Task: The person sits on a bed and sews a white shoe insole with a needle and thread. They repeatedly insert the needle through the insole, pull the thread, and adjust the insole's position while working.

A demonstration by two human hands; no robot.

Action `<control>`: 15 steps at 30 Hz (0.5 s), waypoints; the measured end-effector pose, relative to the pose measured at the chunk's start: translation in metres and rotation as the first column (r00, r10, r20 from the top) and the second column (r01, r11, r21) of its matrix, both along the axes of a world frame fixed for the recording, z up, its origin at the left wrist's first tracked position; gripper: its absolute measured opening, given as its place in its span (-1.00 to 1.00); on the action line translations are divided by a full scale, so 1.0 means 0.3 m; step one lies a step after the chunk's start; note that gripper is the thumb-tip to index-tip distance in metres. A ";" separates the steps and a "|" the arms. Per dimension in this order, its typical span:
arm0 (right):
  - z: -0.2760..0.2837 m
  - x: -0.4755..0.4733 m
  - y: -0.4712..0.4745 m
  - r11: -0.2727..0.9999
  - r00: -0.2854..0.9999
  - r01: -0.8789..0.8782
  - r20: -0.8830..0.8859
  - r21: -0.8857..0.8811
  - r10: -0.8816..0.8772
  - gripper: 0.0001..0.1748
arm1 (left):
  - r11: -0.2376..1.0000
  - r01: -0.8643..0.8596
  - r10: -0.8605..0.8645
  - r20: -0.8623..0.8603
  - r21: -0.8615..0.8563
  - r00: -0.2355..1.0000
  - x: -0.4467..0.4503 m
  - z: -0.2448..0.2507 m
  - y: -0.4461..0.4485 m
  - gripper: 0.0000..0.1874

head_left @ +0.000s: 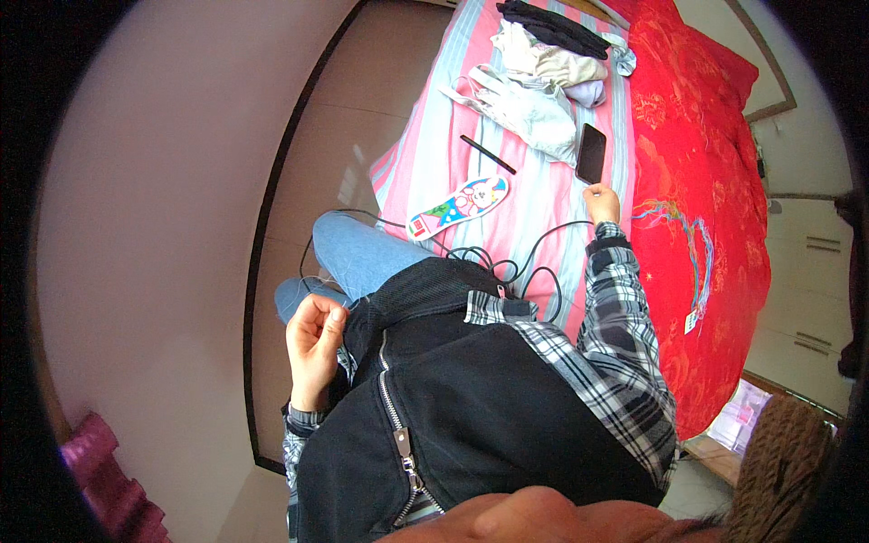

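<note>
My left hand (316,346) is raised beside the black vest, fingers curled and thumb against the index finger. Fine pale threads (326,277) show over the jeans near it; whether the fingers pinch one is unclear. On the striped bed sheet, my right hand (602,203) has its thumb and index finger together, just below a black smartphone (592,153). Anything thin in that pinch is too small to tell. Between the hands, a shoe insole with a colourful cartoon pattern (458,207) lies by the knee. A slim black stick-like item (488,154) rests beyond it.
A black cable (506,268) loops over the striped sheet (502,197). Beyond lie a white bag-like cloth (536,115) and folded clothes (553,30). Right of them, a red quilt (706,170) bears a bundle of coloured threads (692,237) with a small tag. A wall stands at left.
</note>
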State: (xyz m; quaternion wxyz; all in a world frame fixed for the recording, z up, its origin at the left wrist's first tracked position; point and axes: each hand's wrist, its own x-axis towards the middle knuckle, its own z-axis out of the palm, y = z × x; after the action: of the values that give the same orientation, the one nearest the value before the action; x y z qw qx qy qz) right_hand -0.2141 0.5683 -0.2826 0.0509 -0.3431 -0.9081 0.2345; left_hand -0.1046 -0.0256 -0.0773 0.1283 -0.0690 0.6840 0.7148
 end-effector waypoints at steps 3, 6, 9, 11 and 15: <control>-0.026 -0.012 -0.056 0.996 0.997 0.045 0.064 -0.082 -0.039 -0.61 | 1.000 0.007 -0.007 -0.006 0.018 1.000 0.001 0.005 -0.004 -0.86; -0.027 -0.033 -0.124 0.968 0.995 0.084 0.077 -0.237 -0.067 -0.76 | 1.000 -0.002 0.002 -0.012 0.007 1.000 0.010 0.006 -0.007 -0.86; -0.004 -0.031 -0.177 0.996 0.994 0.021 -0.105 0.086 -0.012 -0.83 | 1.000 -0.030 0.030 -0.033 0.001 0.999 0.025 0.001 -0.011 -0.86; 0.024 -0.016 -0.200 0.949 0.962 -0.173 -0.162 0.265 0.221 -0.77 | 1.000 -0.023 0.024 -0.029 0.014 0.999 0.027 0.000 -0.018 -0.85; 0.073 0.012 -0.214 0.853 0.905 -0.392 -0.021 0.344 0.425 -0.88 | 1.000 -0.012 0.012 -0.014 0.007 1.000 0.017 -0.004 -0.020 -0.84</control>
State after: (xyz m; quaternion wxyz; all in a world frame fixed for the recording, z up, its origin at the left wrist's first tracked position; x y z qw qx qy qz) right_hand -0.2106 0.5040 -0.2606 0.1005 -0.1170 -0.9830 0.0998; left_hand -0.0996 -0.0316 -0.0787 0.1197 -0.0678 0.6819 0.7184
